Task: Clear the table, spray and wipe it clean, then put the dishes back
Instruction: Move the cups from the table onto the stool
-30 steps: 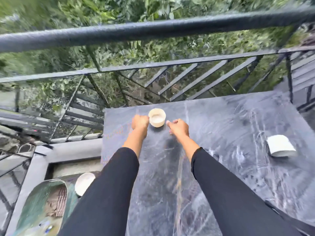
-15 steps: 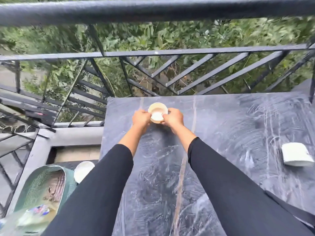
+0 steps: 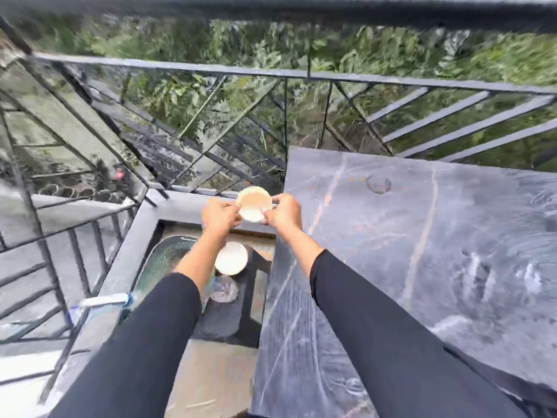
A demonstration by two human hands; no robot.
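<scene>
Bowl (image 3: 254, 203) moved left off table (image 3: 422, 267) | between left hand (image 3: 219, 214) and right hand (image 3: 283, 213), both pinching it | mouth up.

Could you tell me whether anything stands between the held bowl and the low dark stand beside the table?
Nothing visible hangs between them. The small bowl, pinched by the left hand and right hand, is in open air. On the low stand, though, a white bowl and a clear glass item occupy the far end.

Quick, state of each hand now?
Left hand: holding the small bowl by its left rim.
Right hand: holding the same bowl's right rim.
</scene>
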